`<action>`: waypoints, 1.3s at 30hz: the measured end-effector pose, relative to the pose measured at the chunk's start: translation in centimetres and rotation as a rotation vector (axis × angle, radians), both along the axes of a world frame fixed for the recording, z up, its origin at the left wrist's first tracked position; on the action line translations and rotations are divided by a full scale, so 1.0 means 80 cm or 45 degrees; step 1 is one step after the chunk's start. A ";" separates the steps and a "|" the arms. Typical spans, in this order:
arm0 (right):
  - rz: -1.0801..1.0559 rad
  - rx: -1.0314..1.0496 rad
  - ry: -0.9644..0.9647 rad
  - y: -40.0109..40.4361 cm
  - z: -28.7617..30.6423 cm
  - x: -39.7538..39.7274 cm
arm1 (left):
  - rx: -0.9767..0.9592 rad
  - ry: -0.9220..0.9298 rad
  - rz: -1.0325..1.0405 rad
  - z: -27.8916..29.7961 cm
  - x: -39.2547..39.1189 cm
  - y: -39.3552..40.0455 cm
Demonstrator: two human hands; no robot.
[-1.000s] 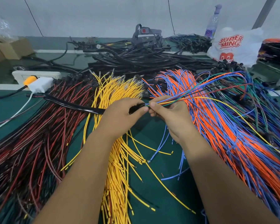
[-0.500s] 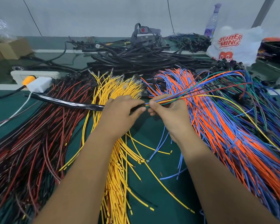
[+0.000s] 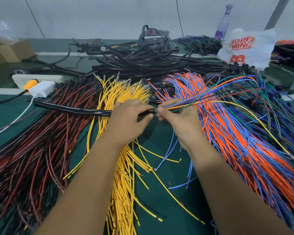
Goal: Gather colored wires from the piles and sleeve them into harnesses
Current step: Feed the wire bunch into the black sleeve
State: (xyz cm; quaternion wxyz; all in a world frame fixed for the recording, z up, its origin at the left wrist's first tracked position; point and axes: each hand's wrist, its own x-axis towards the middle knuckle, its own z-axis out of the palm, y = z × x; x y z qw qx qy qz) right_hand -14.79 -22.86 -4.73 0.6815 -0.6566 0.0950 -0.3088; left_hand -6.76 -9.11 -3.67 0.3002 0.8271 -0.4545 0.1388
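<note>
Lying across the red (image 3: 41, 141) and yellow (image 3: 124, 184) piles, the sleeve (image 3: 71, 108) is gripped at its mouth by the left hand (image 3: 129, 122); the bundle (image 3: 182, 106) is pinched there by the right hand (image 3: 180, 119).

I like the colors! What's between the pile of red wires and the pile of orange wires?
In the head view, the yellow wire pile lies between the red wires and orange wires.
</note>
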 end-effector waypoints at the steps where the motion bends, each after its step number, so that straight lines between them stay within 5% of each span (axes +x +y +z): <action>1: 0.001 0.004 -0.003 0.000 0.000 -0.001 | 0.022 -0.016 0.012 -0.001 0.001 0.000; 14: 0.036 0.002 -0.036 0.000 -0.002 0.004 | 0.025 0.075 -0.029 -0.002 0.004 -0.002; 21: 0.075 0.302 0.019 0.001 0.003 0.005 | 0.022 0.069 -0.041 -0.003 0.004 -0.001; 28: 0.000 -0.068 0.189 0.005 -0.001 0.006 | -0.055 0.089 -0.042 -0.006 0.003 -0.004; 34: 0.047 0.588 -0.088 -0.004 0.017 0.002 | -0.143 0.170 -0.047 -0.009 0.014 0.001; 39: 0.062 0.571 -0.170 -0.011 0.014 -0.002 | -0.120 0.145 -0.013 -0.009 0.014 0.005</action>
